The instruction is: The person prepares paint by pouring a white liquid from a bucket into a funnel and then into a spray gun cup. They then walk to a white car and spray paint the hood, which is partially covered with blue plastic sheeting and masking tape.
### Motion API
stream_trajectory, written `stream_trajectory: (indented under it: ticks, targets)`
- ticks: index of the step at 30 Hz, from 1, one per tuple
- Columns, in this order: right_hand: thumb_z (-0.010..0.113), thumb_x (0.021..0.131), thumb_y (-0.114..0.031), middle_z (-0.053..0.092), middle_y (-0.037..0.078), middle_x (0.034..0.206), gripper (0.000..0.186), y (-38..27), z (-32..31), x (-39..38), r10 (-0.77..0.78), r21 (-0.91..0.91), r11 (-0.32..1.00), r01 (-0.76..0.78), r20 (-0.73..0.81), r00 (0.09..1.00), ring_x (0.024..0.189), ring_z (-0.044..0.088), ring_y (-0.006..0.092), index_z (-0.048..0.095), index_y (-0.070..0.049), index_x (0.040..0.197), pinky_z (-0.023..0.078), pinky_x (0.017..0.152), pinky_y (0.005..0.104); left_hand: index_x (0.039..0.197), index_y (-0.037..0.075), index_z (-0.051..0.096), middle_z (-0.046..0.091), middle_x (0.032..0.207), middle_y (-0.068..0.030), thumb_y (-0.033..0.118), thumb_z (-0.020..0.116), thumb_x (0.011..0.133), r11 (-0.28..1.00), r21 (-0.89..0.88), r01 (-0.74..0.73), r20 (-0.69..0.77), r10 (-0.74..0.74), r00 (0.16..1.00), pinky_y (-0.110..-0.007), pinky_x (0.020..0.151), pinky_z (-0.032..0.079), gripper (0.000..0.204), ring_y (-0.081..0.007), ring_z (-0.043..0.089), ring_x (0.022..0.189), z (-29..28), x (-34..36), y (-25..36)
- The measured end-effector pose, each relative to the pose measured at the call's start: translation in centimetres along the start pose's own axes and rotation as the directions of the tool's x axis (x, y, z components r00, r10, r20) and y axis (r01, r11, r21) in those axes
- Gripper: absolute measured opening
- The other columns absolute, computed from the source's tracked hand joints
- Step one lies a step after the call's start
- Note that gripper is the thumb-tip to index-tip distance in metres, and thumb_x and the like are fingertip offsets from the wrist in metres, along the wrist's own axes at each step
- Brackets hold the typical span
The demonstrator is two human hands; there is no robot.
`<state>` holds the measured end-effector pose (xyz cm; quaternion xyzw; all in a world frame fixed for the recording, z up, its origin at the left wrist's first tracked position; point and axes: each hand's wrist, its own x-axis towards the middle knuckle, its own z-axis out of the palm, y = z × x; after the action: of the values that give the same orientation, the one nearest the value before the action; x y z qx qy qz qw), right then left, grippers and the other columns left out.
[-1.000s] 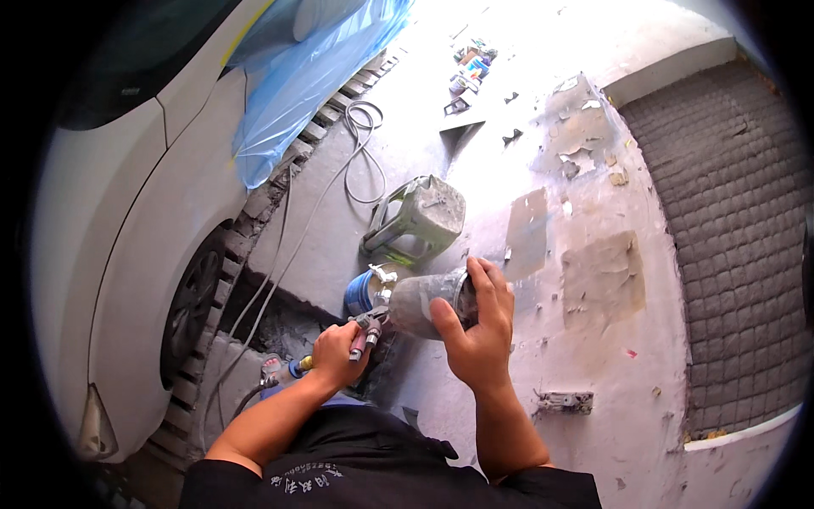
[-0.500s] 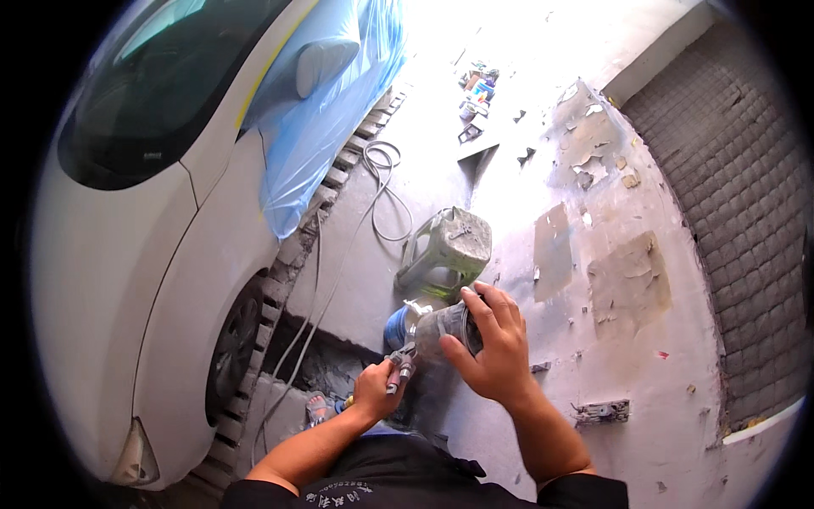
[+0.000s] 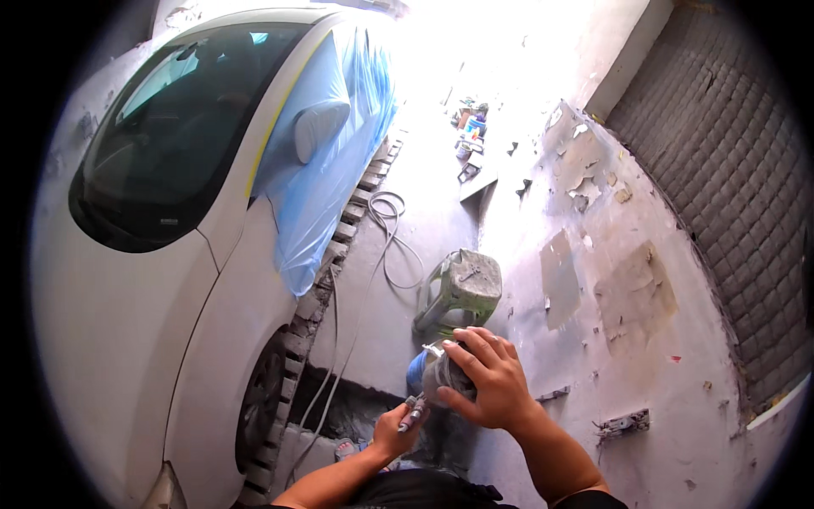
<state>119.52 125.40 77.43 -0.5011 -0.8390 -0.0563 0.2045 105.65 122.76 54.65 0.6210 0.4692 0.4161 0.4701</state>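
My left hand [image 3: 395, 431] is closed round the metal body of a spray gun [image 3: 414, 413], close in front of me. Above it is a dull, smeared grey cup [image 3: 438, 383]; it looks joined to the gun, though the joint is hard to see. My right hand [image 3: 487, 379] curls over the cup's top from the right, hiding most of its lid. Partly behind the cup stands a blue can [image 3: 415, 370] with a pale, smeared rim. Just beyond is a dusty greenish plastic stool [image 3: 471, 280] with a small thing lying on its seat.
A white car [image 3: 161, 339] fills the left side, its flank draped in blue plastic film [image 3: 309, 187]. A grey hose [image 3: 386, 229] loops across the floor. Paint cans and clutter [image 3: 471, 136] stand farther off. A peeling wall [image 3: 627, 339] and a quilted grey curtain [image 3: 721, 170] bound the right.
The view has tilted up, so the car, stool and wall sit lower in it. My right hand still covers the cup, which now looks more upright; my left keeps its grip on the gun.
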Motion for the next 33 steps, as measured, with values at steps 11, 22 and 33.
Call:
stream_trajectory:
  ticks: [11,22,33]
  targets:
    - [0.067,0.071,-0.035,0.054,0.013,0.117,0.051,-2.8,1.9,-0.5,0.17,-0.035,0.984,-0.176,-0.117,0.978,0.111,0.049,0.033,0.059,-0.005,0.111,0.034,0.092,0.0427,0.084,0.009,0.062,0.062,0.071,-0.0165,0.036,0.065,0.08,0.992,0.086,0.09,0.04,-0.094,0.995,-0.042,0.059,0.046,0.026,-0.0377,0.061,0.072,-1.7,-0.2,-1.5]
    - [0.06,0.081,-0.044,0.052,0.016,0.123,0.053,-1.6,1.1,-2.0,0.228,0.399,0.906,-0.143,-0.174,0.958,0.119,0.046,0.0315,0.058,-0.003,0.115,0.032,0.1,0.0408,0.086,0.009,0.061,0.062,0.073,-0.019,0.037,0.064,0.081,0.994,0.08,0.071,0.121,-0.081,0.989,-0.042,0.06,0.047,0.029,-0.0392,0.061,0.073,-2.8,-1.4,-1.1]
    - [0.043,0.097,-0.033,0.048,0.003,0.064,0.036,1.7,7.5,-17.7,0.795,0.942,0.144,-0.302,0.071,0.602,0.057,0.043,0.0102,0.05,-0.005,0.075,0.038,0.056,0.0236,0.085,0.001,0.056,0.059,0.067,-0.013,0.019,0.063,0.084,0.996,0.028,-0.088,0.048,0.087,0.995,-0.032,0.058,0.045,0.019,-0.0163,0.058,0.061,-1.0,-2.0,1.9]
